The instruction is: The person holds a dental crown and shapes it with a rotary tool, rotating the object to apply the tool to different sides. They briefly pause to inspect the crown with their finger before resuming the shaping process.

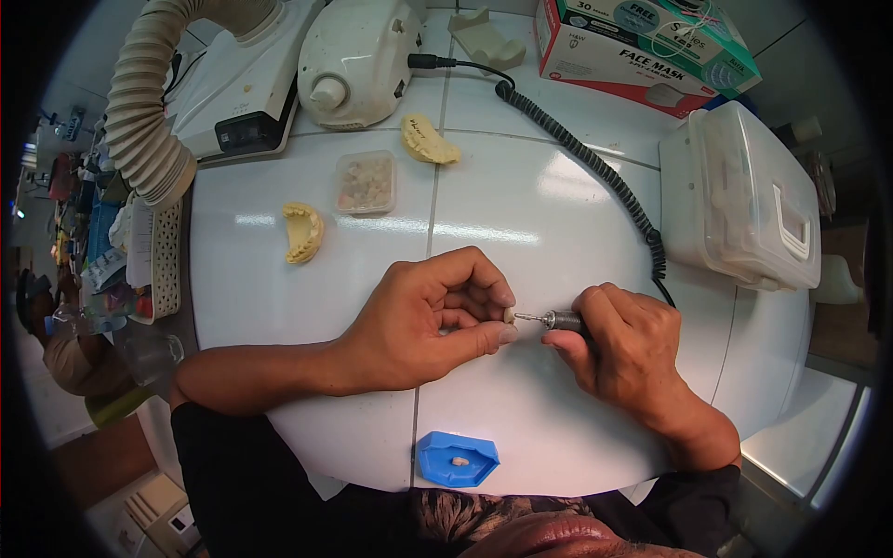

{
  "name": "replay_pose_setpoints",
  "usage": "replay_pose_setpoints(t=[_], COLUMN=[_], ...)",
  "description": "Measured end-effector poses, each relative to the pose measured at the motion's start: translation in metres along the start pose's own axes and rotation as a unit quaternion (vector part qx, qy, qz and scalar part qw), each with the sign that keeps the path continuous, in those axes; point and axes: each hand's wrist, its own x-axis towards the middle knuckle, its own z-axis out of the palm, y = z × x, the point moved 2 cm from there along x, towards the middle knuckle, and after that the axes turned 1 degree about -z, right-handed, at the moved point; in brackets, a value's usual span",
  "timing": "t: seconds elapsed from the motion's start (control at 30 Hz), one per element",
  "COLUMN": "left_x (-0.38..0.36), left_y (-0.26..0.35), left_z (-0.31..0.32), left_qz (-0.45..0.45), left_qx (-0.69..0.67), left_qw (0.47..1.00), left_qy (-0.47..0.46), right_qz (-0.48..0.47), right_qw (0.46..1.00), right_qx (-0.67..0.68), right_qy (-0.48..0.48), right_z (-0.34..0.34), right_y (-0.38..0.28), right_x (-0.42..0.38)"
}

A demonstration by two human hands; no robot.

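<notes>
My left hand (423, 321) pinches a small pale tooth piece (509, 315) between thumb and fingertips above the white tiled bench (521, 195). My right hand (625, 346) grips a metal rotary handpiece (561, 322), and its thin bur tip touches the tooth piece. A black coiled cord (595, 167) runs from the handpiece back to the white motor unit (358, 60). Both wrists rest on the bench.
Two yellow dental casts (303, 232) (428, 139) and a small clear box of teeth (366, 182) lie behind my hands. A blue tray (456, 458) holding one tooth sits at the front edge. A ribbed suction hose (149, 112), a face mask box (642, 46) and a translucent case (744, 195) ring the bench.
</notes>
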Motion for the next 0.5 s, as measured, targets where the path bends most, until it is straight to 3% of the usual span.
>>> replay_pose_setpoints(t=[0.5], left_x=[-0.0011], left_y=[0.0005], left_z=[0.0001], left_qz=[-0.025], left_qx=[0.008], left_qw=[0.999], left_qy=[0.020], right_qz=[-0.007], right_qw=[0.999], right_qx=[-0.030], right_qy=[-0.019], right_z=[-0.0008], right_y=[-0.0031], right_x=[0.0030])
